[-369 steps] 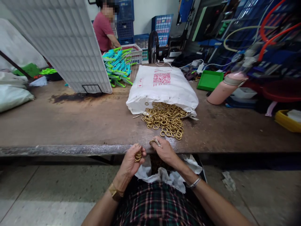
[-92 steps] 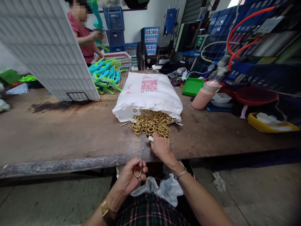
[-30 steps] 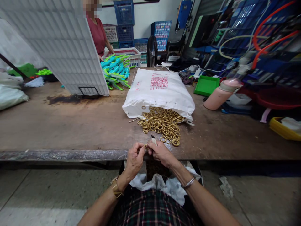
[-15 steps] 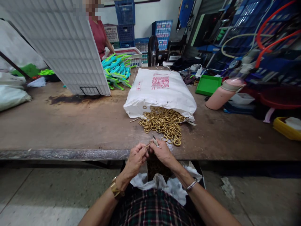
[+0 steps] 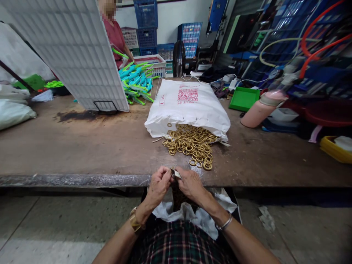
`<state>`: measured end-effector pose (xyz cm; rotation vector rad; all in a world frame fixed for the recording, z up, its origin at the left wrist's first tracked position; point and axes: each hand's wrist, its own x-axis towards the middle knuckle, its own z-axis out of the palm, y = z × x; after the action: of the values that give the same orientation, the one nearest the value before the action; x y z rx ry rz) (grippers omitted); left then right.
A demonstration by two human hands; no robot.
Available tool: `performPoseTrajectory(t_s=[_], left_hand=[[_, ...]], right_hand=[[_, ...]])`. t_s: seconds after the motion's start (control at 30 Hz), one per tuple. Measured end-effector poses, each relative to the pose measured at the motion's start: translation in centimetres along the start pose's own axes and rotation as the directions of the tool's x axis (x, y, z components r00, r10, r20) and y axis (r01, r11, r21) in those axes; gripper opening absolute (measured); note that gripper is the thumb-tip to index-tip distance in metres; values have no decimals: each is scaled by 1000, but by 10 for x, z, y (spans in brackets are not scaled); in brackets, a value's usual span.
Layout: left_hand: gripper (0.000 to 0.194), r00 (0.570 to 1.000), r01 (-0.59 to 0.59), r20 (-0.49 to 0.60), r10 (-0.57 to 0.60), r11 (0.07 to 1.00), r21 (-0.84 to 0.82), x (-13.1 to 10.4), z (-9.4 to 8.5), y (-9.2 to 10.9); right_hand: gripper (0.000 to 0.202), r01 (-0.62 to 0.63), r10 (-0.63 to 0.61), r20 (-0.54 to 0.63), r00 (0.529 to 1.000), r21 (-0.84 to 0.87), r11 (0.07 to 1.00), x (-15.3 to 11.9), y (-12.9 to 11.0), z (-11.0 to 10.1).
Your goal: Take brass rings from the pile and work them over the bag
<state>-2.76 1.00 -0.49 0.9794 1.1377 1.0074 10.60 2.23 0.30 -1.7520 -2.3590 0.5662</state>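
My left hand is pinched closed near the table's front edge; a ring showed in it earlier, but its fingertips now hide what they hold. Meeting it from the right, my right hand is closed on a small knife with a pale handle, its dark blade pointing at the left fingertips. Just beyond both hands, many brass-coloured rings spill from the open mouth of a white sack onto the brown table. Below the hands, an opened white bag lies over my lap, its inside dark.
A white ridged panel stands at the left, beside cyan and green plastic pieces. Behind it is a person in a red top. At the right are a green tray, a pink bottle and a yellow tray.
The knife has turned from pointing up and away to pointing left, its blade now at my left fingertips. The person behind the panel holds up a green piece.
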Motion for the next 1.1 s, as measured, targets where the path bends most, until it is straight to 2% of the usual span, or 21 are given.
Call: performPoseTrajectory(t_s=[0.13, 0.23, 0.33, 0.47, 0.53, 0.67, 0.9, 1.0, 1.1], left_hand=[[31, 996, -88, 8, 87, 992, 95, -2, -3, -2], [31, 995, -96, 38, 93, 993, 76, -9, -1, 2], [30, 990, -18, 138, 24, 999, -44, -20, 6, 9], [29, 961, 142, 266, -80, 965, -221, -26, 13, 13], [28, 957, 186, 268, -108, 940, -286, -24, 13, 12], [22, 964, 222, 227, -140, 892, -395, -19, 10, 10], [23, 940, 337, 235, -249, 791, -510, -15, 4, 11], [24, 949, 315, 204, -242, 780, -541, -12, 2, 5], [26, 970, 244, 123, -211, 839, -486, -8, 0, 1]], right_hand=[[30, -10, 11, 24, 1000, -46, 999, 0, -2, 0], [27, -49, 53, 45, 998, -97, 994, 1, 2, 0], [23, -127, 127, -9, 992, -142, 982, 2, 11, -3], [21, -241, 214, -165, 963, -167, 956, 3, 24, -9], [21, -311, 272, -205, 940, -189, 931, 4, 29, -11], [22, -388, 352, -180, 919, -244, 889, 5, 38, -11], [20, -390, 356, -180, 917, -225, 893, 6, 42, -6], [20, -336, 307, -173, 936, -174, 926, 5, 41, -5], [17, -218, 217, -171, 961, 16, 976, 6, 35, -3]])
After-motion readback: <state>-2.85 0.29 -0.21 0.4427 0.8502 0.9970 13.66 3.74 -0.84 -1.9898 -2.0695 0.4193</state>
